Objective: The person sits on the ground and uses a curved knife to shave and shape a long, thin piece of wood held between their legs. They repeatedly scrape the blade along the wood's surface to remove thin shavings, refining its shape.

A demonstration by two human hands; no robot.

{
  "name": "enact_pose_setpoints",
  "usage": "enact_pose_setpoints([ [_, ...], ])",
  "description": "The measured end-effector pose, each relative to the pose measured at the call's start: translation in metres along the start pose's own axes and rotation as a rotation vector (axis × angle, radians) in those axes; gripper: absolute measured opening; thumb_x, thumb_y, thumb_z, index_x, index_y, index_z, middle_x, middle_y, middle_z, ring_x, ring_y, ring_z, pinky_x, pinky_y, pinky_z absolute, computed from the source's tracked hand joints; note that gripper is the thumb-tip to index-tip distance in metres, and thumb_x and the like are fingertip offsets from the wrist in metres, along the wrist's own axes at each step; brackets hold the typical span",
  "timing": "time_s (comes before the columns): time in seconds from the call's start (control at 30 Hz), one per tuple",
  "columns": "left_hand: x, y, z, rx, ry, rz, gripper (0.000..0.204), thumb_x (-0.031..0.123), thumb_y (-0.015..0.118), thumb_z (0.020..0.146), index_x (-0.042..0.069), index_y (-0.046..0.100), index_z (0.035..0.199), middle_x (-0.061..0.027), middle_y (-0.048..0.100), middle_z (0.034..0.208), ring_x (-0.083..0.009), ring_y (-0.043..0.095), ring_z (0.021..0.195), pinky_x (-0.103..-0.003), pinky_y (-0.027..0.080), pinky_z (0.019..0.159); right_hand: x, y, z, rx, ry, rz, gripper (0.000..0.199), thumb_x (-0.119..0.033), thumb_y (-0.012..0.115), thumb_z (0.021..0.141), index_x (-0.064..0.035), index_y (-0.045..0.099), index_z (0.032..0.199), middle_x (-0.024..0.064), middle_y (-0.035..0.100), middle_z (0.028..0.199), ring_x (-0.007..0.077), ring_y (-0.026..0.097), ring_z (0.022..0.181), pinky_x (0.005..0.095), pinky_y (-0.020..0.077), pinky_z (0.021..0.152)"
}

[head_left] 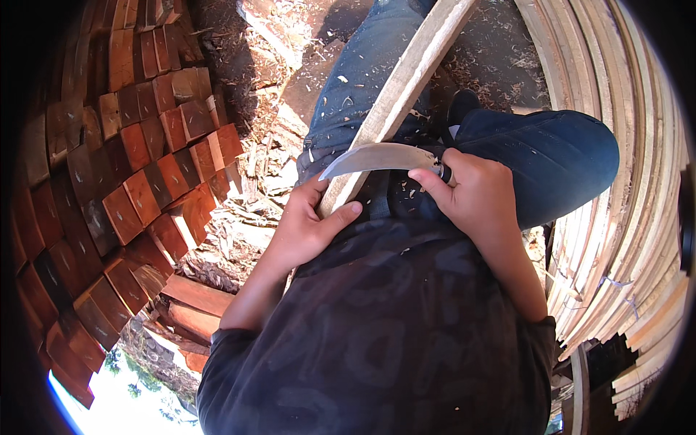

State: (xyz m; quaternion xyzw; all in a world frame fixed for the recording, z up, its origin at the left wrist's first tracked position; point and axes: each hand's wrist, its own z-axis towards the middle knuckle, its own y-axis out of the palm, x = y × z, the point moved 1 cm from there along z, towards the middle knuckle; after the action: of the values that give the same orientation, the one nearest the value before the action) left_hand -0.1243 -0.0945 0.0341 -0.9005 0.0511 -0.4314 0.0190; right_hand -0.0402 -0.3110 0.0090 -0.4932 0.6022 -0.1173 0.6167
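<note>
A long pale wooden strip (409,76) slants across my lap from the top of the view down to my waist. My left hand (308,221) is wrapped round its near end, thumb on one side and fingers on the other. In my right hand (475,181) is a curved knife (384,156), its dark handle mostly hidden by my fingers. The broad blade lies across the strip, its tip pointing left just above my left hand. Whether the edge bites into the wood I cannot tell.
Reddish-brown wood blocks (148,188) are stacked in rows on the left. Long pale wooden slats (609,239) are piled along the right. Wood shavings (254,174) litter the ground and cling to my jeans (536,156). A few loose reddish blocks (196,295) lie at lower left.
</note>
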Motion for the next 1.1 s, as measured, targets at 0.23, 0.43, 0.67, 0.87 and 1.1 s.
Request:
enact_pose_setpoints([
  [0.23, -0.006, -0.02, 0.001, -0.283, -0.406, -0.388, 0.04, 0.037, 0.072, 0.079, 0.001, 0.058, 0.089, -0.0034, 0.057, 0.069, -0.0116, 0.055, 0.057, -0.023, 0.042, 0.051, -0.008, 0.004, -0.002, -0.019, -0.038, 0.0, 0.055, -0.056, 0.066, 0.079, -0.0079, 0.051, 0.056, 0.008, 0.053, 0.048, 0.0263, 0.056, 0.042, 0.0367, 0.0429, 0.039],
  [0.43, 0.009, -0.014, 0.0, -0.238, -0.401, -0.125, 0.029, 0.022, 0.077, 0.077, 0.006, 0.057, 0.09, 0.0008, 0.056, 0.068, -0.0053, 0.051, 0.051, -0.019, 0.038, 0.043, -0.016, 0.009, 0.0, -0.032, -0.109, -0.03, 0.054, -0.056, 0.066, 0.079, -0.0084, 0.051, 0.057, 0.0089, 0.053, 0.048, 0.0264, 0.057, 0.042, 0.0366, 0.0433, 0.039],
  [0.67, -0.001, -0.003, -0.005, -0.117, -0.166, -0.007, 0.025, 0.011, 0.074, 0.081, 0.006, 0.057, 0.099, 0.0041, 0.056, 0.078, -0.0051, 0.049, 0.064, -0.023, 0.041, 0.058, -0.012, 0.014, 0.0, 0.045, -0.169, -0.107, 0.054, -0.056, 0.067, 0.078, -0.0093, 0.05, 0.057, 0.0077, 0.053, 0.048, 0.0248, 0.058, 0.044, 0.0362, 0.0433, 0.038],
  [0.87, 0.003, -0.009, -0.006, -0.204, -0.347, 0.039, 0.018, 0.01, 0.074, 0.079, 0.005, 0.059, 0.087, 0.0038, 0.056, 0.072, -0.0048, 0.05, 0.07, -0.022, 0.04, 0.063, 0.007, 0.007, 0.007, 0.149, 0.09, -0.134, 0.056, -0.056, 0.065, 0.081, -0.005, 0.052, 0.061, 0.0116, 0.056, 0.053, 0.0324, 0.058, 0.048, 0.0425, 0.0454, 0.046],
  [1.1, 0.001, -0.009, -0.002, -0.258, -0.351, -0.069, 0.02, 0.015, 0.074, 0.08, 0.007, 0.056, 0.078, 0.0052, 0.052, 0.059, -0.0031, 0.045, 0.046, -0.021, 0.034, 0.042, 0.081, -0.098, 0.026, 0.402, 0.654, -0.17, 0.064, -0.058, 0.054, 0.09, 0.0038, 0.064, 0.076, 0.0118, 0.048, 0.054, 0.0199, 0.048, 0.053, 0.0354, 0.0396, 0.054],
])
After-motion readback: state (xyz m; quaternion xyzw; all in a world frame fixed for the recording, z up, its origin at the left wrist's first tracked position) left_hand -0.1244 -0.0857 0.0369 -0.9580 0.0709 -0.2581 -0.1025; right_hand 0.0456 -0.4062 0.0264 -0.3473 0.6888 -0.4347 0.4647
